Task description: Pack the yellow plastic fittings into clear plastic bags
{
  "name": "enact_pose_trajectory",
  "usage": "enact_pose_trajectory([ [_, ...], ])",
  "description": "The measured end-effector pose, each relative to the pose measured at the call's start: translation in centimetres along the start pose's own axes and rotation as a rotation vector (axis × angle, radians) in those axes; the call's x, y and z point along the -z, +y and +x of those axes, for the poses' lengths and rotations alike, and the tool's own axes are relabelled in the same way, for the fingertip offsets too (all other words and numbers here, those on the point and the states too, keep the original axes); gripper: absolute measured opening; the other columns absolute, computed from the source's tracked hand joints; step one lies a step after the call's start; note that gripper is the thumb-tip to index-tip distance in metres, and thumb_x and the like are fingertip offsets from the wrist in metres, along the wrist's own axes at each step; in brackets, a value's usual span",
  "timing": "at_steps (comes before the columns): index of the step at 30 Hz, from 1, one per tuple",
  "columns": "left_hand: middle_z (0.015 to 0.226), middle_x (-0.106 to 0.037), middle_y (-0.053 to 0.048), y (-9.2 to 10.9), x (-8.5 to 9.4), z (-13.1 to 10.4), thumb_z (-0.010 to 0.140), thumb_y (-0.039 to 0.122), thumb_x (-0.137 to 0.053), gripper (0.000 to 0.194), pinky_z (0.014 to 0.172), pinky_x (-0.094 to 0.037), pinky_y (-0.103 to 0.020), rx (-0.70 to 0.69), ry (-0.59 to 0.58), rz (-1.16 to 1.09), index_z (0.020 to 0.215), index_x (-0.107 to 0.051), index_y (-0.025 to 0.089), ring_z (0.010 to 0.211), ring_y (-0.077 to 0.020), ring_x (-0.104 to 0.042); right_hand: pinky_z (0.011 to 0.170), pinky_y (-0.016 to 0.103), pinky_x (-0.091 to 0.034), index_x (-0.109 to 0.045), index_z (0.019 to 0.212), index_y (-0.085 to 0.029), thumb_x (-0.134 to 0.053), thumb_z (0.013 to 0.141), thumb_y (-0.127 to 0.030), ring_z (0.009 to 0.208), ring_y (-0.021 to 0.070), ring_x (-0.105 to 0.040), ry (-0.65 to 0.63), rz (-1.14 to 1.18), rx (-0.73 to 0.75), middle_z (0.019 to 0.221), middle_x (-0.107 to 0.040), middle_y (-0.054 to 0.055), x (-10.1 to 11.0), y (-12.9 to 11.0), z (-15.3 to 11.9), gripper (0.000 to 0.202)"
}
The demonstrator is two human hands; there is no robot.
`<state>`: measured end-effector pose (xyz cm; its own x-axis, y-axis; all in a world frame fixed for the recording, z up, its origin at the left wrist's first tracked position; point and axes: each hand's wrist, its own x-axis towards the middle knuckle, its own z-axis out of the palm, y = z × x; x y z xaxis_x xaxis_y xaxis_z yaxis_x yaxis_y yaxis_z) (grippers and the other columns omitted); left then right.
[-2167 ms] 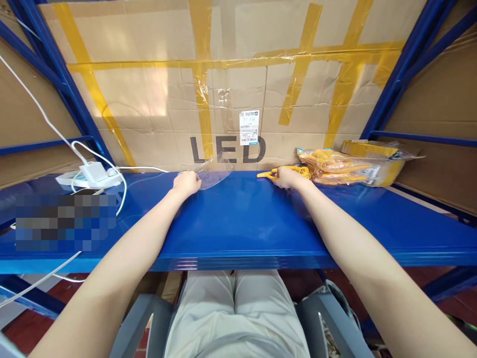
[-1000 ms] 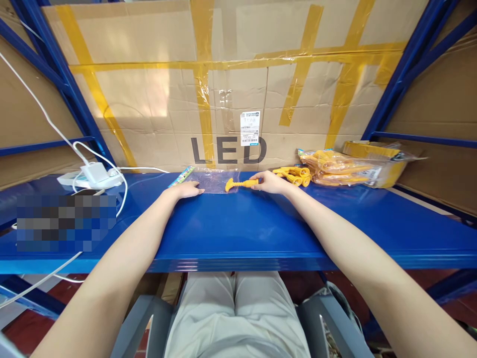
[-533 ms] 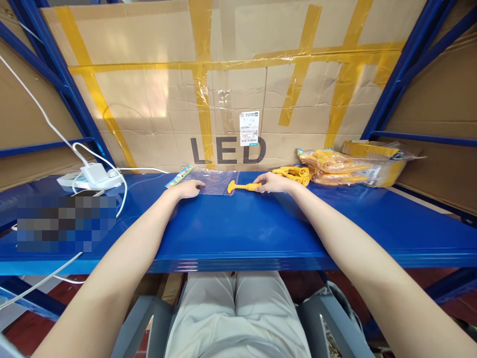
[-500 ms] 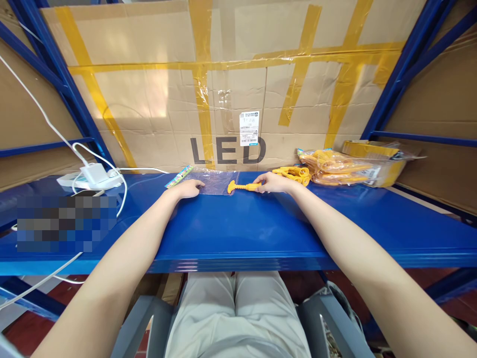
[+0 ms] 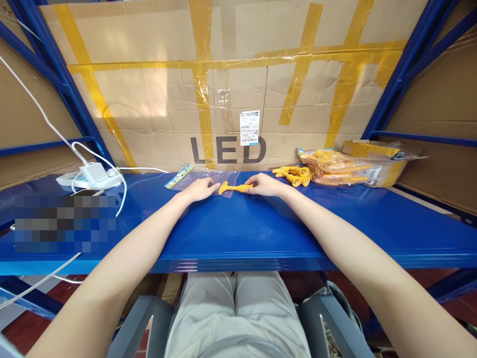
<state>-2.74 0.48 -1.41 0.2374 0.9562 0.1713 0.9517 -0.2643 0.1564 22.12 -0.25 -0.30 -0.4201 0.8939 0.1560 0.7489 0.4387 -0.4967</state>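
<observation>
A yellow plastic hammer-shaped toy [image 5: 234, 188] with a curved head and ridged shaft lies sideways just above the blue shelf. My right hand [image 5: 265, 185] is closed around its handle end. The toy's head overlaps the open end of a clear plastic bag [image 5: 194, 175], which lies flat and has a colourful printed header [image 5: 179, 177] at its far left. My left hand [image 5: 201, 190] rests at the bag's near edge, with thumb and forefinger closed on the film beside the toy's head. Its other fingers are mostly hidden.
Several loose yellow toys [image 5: 294, 174] lie right of my right hand, beside a pile of bagged yellow toys [image 5: 335, 168]. A white power strip [image 5: 93, 176] with cables stands at the left. A large cardboard sheet [image 5: 149, 114] closes off the back of the blue shelf [image 5: 238, 228].
My left hand has slid right along the bag to its open end. My right hand has moved the yellow toy left, so its head now overlaps the bag.
</observation>
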Motion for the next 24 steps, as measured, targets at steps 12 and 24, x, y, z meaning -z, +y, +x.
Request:
enact_pose_trajectory([
  [12,0.09,-0.072,-0.01,2.7,0.1,-1.1,0.08,0.067,-0.043,0.051,0.07,-0.049,-0.034,0.071,0.125,0.116,0.083,-0.063,0.021,0.088,-0.0299,-0.067,0.065,0.022,-0.043,-0.073,0.096,-0.014,-0.066,0.078,-0.03,0.072,0.0152,-0.062,0.133,-0.104,0.07,0.085,-0.072,0.005,-0.9,-0.5,0.4,0.025],
  [24,0.093,-0.071,-0.012,4.1,0.0,-1.2,0.08,0.028,-0.047,0.022,0.074,-0.05,-0.035,-0.051,0.111,0.187,0.089,-0.065,0.019,0.092,-0.0287,-0.066,0.066,0.022,-0.043,-0.07,0.106,-0.014,-0.072,0.073,-0.029,0.069,0.013,-0.059,0.049,-0.036,0.111,0.078,-0.067,0.001,-0.7,-0.6,0.3,0.036],
])
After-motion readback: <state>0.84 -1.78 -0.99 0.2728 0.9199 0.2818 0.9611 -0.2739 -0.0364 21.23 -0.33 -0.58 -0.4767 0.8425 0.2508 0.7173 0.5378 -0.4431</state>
